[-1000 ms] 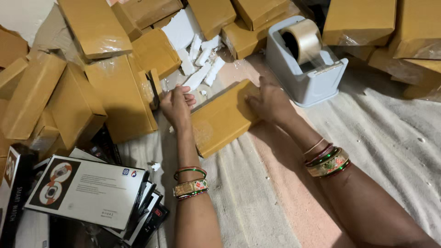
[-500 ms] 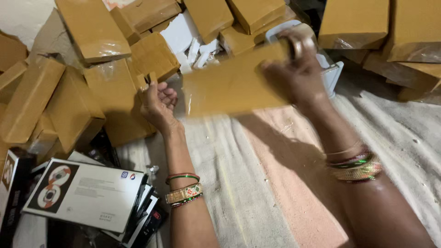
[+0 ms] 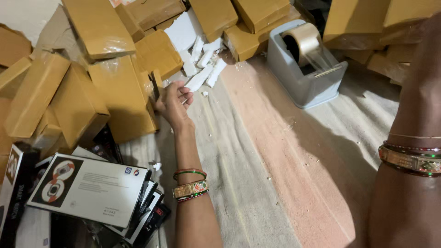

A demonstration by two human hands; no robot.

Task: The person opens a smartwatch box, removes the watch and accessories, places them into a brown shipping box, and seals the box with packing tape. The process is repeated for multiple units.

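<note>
Two arms show in the head view, but only one hand. The left hand [image 3: 173, 102] lies palm up on the pale woven cloth sheet [image 3: 239, 183] that covers the floor, fingers loosely curled, pinching what looks like a thin dark strip or tool against the thumb; it is too small to identify. The hand touches the corner of a flat brown tape-wrapped cardboard parcel [image 3: 121, 98] at its nine o'clock. The right hand is out of frame: only the right forearm [image 3: 413, 138], with its bangles, rises at three o'clock, so whether those fingers are spread, closed or carrying anything cannot be told.

At twelve o'clock from the left hand lie broken white foam pieces [image 3: 202, 69], with crumbs scattered over the cloth. At two o'clock, well apart, stands a grey plastic tape dispenser with a clear tape roll [image 3: 305, 66]. More brown parcels [image 3: 216, 16] are heaped along the top edge. At seven o'clock sits a slanting stack of white and black printed product boxes [image 3: 92, 193].

Likely trouble: the heaped parcels lean on each other, and a nudge from the left hand could slide them over the foam. The small dark item could slip and vanish among the boxes. Foam crumbs could stick to tape, and the dispenser's cutting edge is a hazard for a hand reaching blindly.
</note>
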